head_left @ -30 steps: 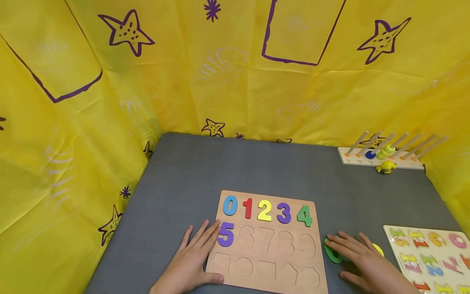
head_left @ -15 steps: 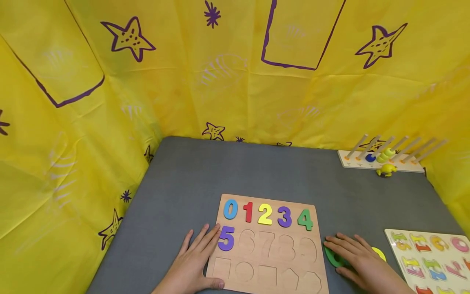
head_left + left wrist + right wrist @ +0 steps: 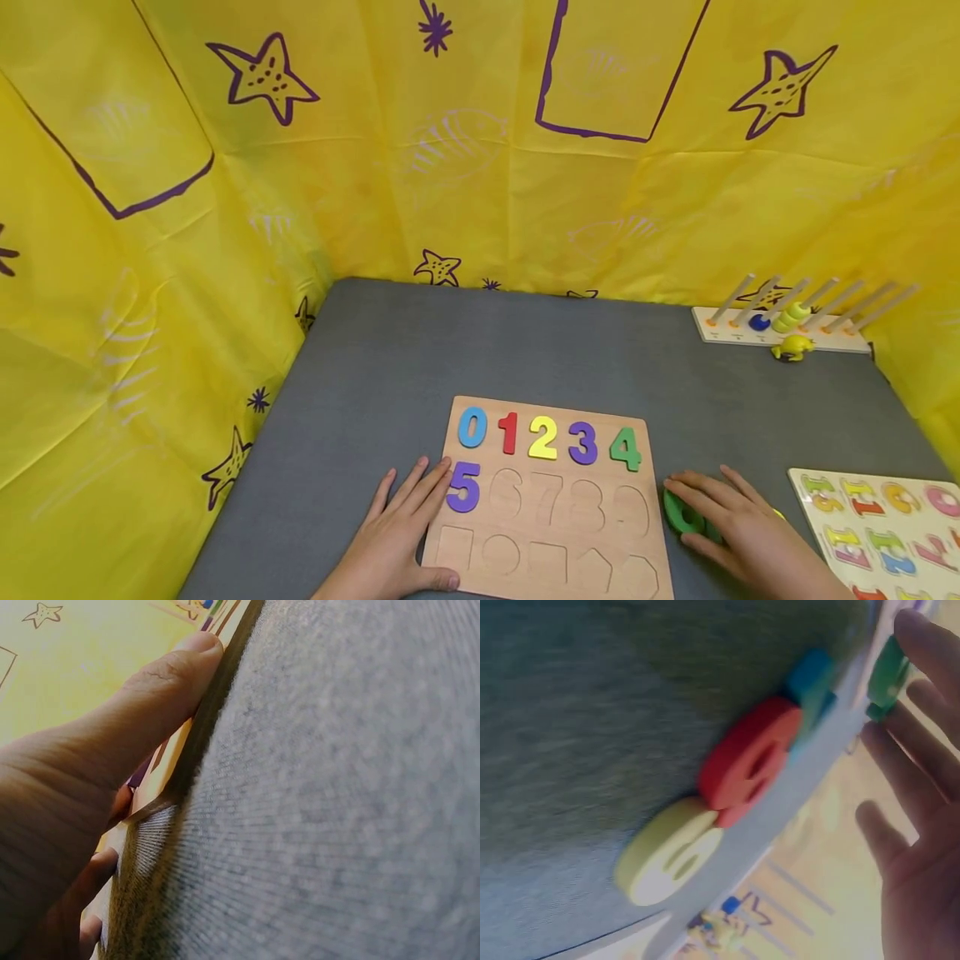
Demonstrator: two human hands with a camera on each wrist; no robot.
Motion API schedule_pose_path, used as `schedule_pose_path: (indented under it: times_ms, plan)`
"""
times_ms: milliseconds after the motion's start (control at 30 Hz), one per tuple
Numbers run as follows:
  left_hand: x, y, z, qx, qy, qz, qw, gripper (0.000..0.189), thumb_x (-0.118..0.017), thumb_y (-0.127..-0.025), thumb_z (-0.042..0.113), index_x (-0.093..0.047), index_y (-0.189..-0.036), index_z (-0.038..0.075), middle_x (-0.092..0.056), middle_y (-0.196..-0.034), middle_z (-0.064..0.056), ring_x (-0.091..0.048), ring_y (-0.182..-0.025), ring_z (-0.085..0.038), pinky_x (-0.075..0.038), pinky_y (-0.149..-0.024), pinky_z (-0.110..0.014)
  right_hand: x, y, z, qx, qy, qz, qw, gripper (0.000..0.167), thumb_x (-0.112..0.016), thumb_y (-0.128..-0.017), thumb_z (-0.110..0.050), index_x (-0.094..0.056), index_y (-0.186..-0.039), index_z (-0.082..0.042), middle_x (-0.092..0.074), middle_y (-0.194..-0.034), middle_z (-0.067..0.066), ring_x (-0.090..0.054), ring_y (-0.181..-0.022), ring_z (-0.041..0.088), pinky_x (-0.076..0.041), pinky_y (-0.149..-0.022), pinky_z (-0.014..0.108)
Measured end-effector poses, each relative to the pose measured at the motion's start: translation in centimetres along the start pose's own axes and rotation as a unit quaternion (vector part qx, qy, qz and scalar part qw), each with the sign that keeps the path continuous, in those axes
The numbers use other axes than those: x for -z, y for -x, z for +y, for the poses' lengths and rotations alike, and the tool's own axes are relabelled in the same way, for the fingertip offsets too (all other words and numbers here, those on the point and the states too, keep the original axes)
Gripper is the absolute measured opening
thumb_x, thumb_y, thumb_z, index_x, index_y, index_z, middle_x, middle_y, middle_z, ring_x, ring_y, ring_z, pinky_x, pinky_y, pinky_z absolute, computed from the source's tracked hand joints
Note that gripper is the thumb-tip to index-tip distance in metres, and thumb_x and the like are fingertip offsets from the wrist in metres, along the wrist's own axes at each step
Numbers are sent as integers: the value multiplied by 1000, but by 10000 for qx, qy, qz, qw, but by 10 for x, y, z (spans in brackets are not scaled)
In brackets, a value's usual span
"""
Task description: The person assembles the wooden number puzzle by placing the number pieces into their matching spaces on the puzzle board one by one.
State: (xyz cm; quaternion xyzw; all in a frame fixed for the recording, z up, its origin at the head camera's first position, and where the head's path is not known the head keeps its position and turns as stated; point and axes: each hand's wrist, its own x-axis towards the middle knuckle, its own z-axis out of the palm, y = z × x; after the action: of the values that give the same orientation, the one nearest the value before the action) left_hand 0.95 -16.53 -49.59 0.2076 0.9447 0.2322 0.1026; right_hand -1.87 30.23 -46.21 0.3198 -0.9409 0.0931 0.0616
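Observation:
My left hand (image 3: 401,533) lies with straight fingers along the left side of the wooden number board (image 3: 547,575), its thumb on the front edge. Coloured numbers 0 to 4 fill the board's top row, and a purple 5 (image 3: 463,488) sits in the second row; the other recesses are bare. Just right of the board, my right hand (image 3: 738,521) pinches a green number piece (image 3: 678,512) between thumb and fingers. A blue piece (image 3: 810,679), a red piece (image 3: 731,761) and a yellow piece (image 3: 649,862) lie on the table, mostly covered by that hand in the head view.
A second, pale number board (image 3: 832,537) lies at the far right, cut off by the frame. At the back right stands a peg rack (image 3: 708,332) with blue and yellow beads, a small yellow toy (image 3: 792,347) before it. Yellow patterned cloth (image 3: 480,200) hangs around the grey table (image 3: 375,367).
My right hand's thumb and fingers have drawn in around the green piece, and the hand now covers more of the yellow one. The left hand has stayed on the board.

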Motion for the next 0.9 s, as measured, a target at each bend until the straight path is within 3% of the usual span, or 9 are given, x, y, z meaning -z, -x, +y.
schedule_pose_path:
  times_ms: [67,167,300,400,467,567,767,900]
  plan:
    - [0,1,0,22,-4,-27,10000,128,-68,-65,84,-23,-163,15,-19,-168,3,-10,-155,-29,1,-117,-62,4,-5,-5,-63,14,166,9998,68,-92,-70,-30,-68,-132,-20,-62,-128,-8,-62,-110,19,-39,-109,28]
    - [0,1,1,27,-3,-35,10000,128,-69,-66,83,-24,-163,15,-18,-169,3,-10,-155,-28,1,-117,-62,9,-13,-13,55,-107,421,9990,72,-94,-68,-26,-67,-135,-18,-61,-131,-5,-62,-109,16,-54,-85,24]
    - [0,2,1,15,17,-18,10000,127,-69,-66,83,-24,-163,14,-17,-169,4,-9,-155,-28,1,-117,-61,9,-25,-21,420,-432,678,9959,62,-80,-86,-45,-65,-138,-15,-61,-134,0,-65,-108,17,-44,-93,9]
    - [0,2,1,5,8,10,10000,127,-68,-66,83,-25,-163,14,-17,-169,4,-9,-155,-28,1,-117,-61,6,-35,-27,655,-591,901,9920,58,-56,-97,-56,-66,-136,-14,-61,-134,3,-65,-109,21,-45,-95,11]
    - [0,2,0,6,-11,10,10000,127,-68,-66,83,-25,-163,15,-17,-169,4,-9,-155,-28,1,-117,-61,5,-42,-32,761,-655,1000,9899,58,-49,-99,-57,-67,-134,-14,-62,-134,4,-65,-109,22,-45,-95,12]
    - [0,1,0,3,-51,-1,10000,126,-68,-66,84,-24,-163,15,-17,-169,5,-9,-155,-28,1,-117,-61,2,-53,-40,947,-792,1010,9872,55,-54,-99,-54,-69,-132,-13,-62,-134,6,-65,-112,25,-46,-97,15]
    - [1,1,0,73,-36,-121,9999,127,-69,-66,83,-24,-163,14,-16,-169,4,-8,-155,-28,2,-117,-61,-4,-72,-62,1083,-864,409,9895,54,-84,-84,-36,-69,-131,-12,-62,-133,5,-64,-114,24,-57,-88,35]
    - [1,1,0,102,-21,-159,9998,127,-68,-66,83,-23,-163,15,-16,-169,4,-7,-155,-28,3,-117,-61,-7,-83,-75,1123,-859,-2,9900,55,-86,-81,-34,-70,-129,-12,-64,-131,4,-63,-116,23,-58,-87,41]
